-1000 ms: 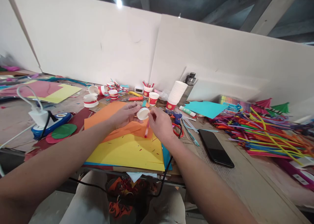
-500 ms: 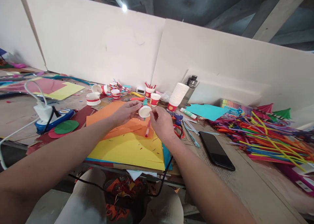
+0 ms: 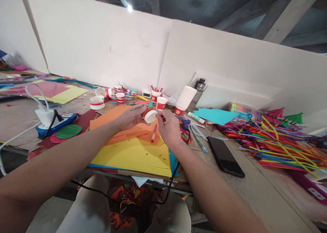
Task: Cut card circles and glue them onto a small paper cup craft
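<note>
My left hand (image 3: 130,117) and my right hand (image 3: 170,127) meet over a small cut-down paper cup (image 3: 150,115), white inside with a red band, tilted so its opening faces me. The left fingers pinch the cup's left side. The right fingertips press on its right rim, and a red marker (image 3: 154,133) hangs down from that hand's fingers. Under both hands lie an orange paper sheet (image 3: 120,122) and a yellow paper sheet (image 3: 135,156).
A stack of white paper cups (image 3: 184,98), a glue stick (image 3: 196,117), cut cup pieces (image 3: 96,103) and a teal sheet (image 3: 213,115) lie behind. A black phone (image 3: 224,157) and a heap of pipe cleaners (image 3: 276,139) sit right. A charger with cable (image 3: 46,116) sits left.
The cup has been turned and lifted slightly, its red band now showing. My right fingers moved up onto its rim. The camera view shifted a little between the earliest frame and now.
</note>
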Motion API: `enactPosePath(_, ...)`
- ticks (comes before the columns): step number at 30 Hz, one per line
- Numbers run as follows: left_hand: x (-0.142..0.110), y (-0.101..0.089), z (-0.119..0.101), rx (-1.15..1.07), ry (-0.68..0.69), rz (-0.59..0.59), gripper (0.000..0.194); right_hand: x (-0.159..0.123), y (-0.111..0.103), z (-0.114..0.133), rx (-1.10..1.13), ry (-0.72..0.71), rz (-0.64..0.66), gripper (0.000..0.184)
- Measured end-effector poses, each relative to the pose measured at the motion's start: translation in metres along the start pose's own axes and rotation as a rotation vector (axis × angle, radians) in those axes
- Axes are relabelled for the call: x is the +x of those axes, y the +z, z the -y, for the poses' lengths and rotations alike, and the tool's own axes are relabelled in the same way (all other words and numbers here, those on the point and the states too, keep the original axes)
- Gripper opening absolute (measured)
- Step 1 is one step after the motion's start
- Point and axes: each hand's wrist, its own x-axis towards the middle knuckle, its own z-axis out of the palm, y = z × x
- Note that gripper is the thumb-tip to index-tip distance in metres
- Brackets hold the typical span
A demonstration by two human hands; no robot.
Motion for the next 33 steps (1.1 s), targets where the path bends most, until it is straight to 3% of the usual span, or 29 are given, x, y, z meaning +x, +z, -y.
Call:
enactPosePath(10,0.004,-0.002,-0.005,-0.042,-0.118,-0.092,0.025,0.0,-0.001,0.002,0.021,-0.013,-0.008,0.015)
enactPosePath(14,0.006,-0.01,-0.002,0.027,-0.288,-0.171,0.027,0.0,-0.001,0.002,0.015,-0.021,0.0,0.016)
enactPosePath(19,0.007,-0.02,0.005,0.172,-0.472,-0.161,0.025,0.0,-0.001,0.001,0.006,-0.013,0.012,0.016)
enactPosePath(25,0.009,-0.023,0.008,0.766,-0.34,-0.303,0.033,0.001,-0.003,0.001,0.008,-0.036,0.028,0.018)
enactPosePath(28,0.009,-0.023,0.002,1.038,-0.188,-0.331,0.037,0.002,-0.003,0.001,0.019,-0.061,0.038,0.019)
enactPosePath(31,0.008,-0.021,-0.007,1.15,-0.023,-0.408,0.033,0.003,-0.003,-0.001,0.057,-0.123,0.063,0.02)
enactPosePath(33,0.007,-0.017,-0.011,1.072,0.031,-0.44,0.029,0.004,-0.004,-0.003,0.089,-0.174,0.083,0.021)
